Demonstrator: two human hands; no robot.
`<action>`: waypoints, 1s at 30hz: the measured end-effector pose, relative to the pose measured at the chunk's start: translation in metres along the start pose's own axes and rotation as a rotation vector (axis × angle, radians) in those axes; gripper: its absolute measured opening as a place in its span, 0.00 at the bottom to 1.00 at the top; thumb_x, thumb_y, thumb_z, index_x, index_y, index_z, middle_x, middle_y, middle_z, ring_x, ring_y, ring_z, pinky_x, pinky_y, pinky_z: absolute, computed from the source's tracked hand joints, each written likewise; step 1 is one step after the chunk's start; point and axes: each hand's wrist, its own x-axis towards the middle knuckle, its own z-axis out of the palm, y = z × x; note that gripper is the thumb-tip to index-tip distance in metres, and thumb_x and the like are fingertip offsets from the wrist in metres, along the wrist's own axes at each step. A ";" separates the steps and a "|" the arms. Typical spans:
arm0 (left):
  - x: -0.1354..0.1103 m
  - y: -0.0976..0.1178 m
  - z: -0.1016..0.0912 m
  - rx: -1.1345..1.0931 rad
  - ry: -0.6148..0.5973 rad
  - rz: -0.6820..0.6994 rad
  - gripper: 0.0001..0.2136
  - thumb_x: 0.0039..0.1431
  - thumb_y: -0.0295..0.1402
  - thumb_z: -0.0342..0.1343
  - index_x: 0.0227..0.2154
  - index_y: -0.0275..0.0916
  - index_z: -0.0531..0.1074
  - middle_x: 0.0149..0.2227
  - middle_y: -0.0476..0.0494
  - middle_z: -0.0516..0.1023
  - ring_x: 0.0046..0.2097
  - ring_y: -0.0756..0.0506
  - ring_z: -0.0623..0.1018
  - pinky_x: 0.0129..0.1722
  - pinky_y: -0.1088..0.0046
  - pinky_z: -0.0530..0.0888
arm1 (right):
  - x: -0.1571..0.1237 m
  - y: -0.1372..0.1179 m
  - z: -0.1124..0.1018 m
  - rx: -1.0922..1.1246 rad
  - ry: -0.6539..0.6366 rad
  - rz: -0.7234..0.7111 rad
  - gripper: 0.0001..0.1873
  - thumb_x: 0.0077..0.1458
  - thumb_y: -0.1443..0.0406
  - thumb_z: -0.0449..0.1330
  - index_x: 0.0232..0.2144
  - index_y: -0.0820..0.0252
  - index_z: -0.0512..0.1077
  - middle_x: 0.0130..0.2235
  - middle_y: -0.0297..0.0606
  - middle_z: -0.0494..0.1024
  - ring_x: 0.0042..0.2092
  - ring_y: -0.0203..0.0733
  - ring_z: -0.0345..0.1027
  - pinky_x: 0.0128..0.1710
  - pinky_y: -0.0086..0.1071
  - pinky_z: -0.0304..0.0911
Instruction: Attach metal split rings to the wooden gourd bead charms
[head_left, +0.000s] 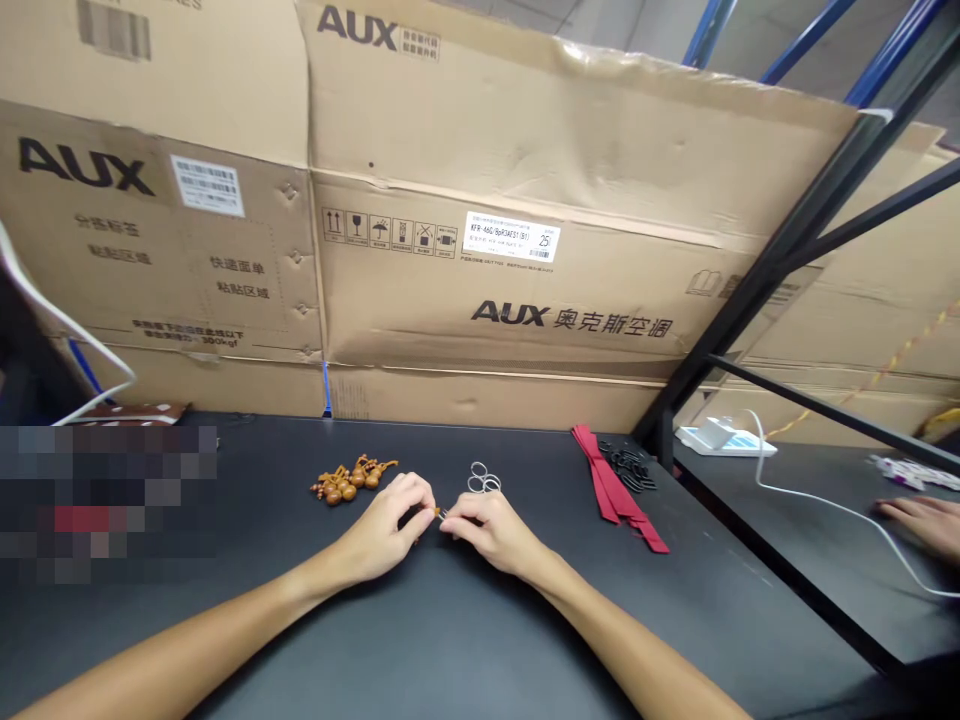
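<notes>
My left hand (394, 520) is closed in a pinch on a small yellow-brown piece, perhaps a cord end (437, 512). Facing it, my right hand (487, 525) also pinches, thumb against fingers, and the two sets of fingertips almost meet. A thin, light sliver shows between them, too small to name. Several brown gourd-shaped pendants (349, 482) with beads and yellow-brown cords lie in a pile just beyond my left hand. Thin silver rings (484, 478), possibly loops of a small tool, lie behind my right hand, which partly hides them.
Red fabric strips (611, 485) lie to the right beside a heap of black cord-like pieces (630, 468). Large cardboard panels (495, 300) wall off the back of the black table (420, 640). Past a dark metal frame (765, 270) are a white power strip (727, 440) and another person's hand (926, 525).
</notes>
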 end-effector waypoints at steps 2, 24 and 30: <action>0.000 0.001 0.000 0.002 -0.011 -0.004 0.10 0.64 0.34 0.46 0.29 0.39 0.67 0.35 0.46 0.70 0.39 0.45 0.68 0.43 0.68 0.67 | 0.000 0.000 0.000 0.008 0.002 0.003 0.18 0.61 0.58 0.55 0.26 0.62 0.76 0.26 0.36 0.76 0.27 0.34 0.68 0.31 0.27 0.63; 0.007 -0.008 -0.006 -0.342 -0.064 -0.189 0.11 0.59 0.37 0.50 0.24 0.36 0.66 0.35 0.46 0.67 0.31 0.50 0.68 0.27 0.76 0.67 | 0.000 -0.004 0.002 0.006 -0.003 -0.007 0.11 0.61 0.62 0.56 0.32 0.58 0.77 0.33 0.36 0.80 0.32 0.36 0.73 0.36 0.27 0.66; 0.000 0.003 -0.003 -0.021 0.000 -0.002 0.09 0.63 0.32 0.47 0.28 0.39 0.67 0.36 0.45 0.69 0.41 0.45 0.68 0.45 0.67 0.67 | -0.001 -0.008 0.004 0.012 0.006 0.075 0.12 0.61 0.65 0.55 0.28 0.61 0.75 0.26 0.34 0.78 0.27 0.34 0.70 0.32 0.25 0.64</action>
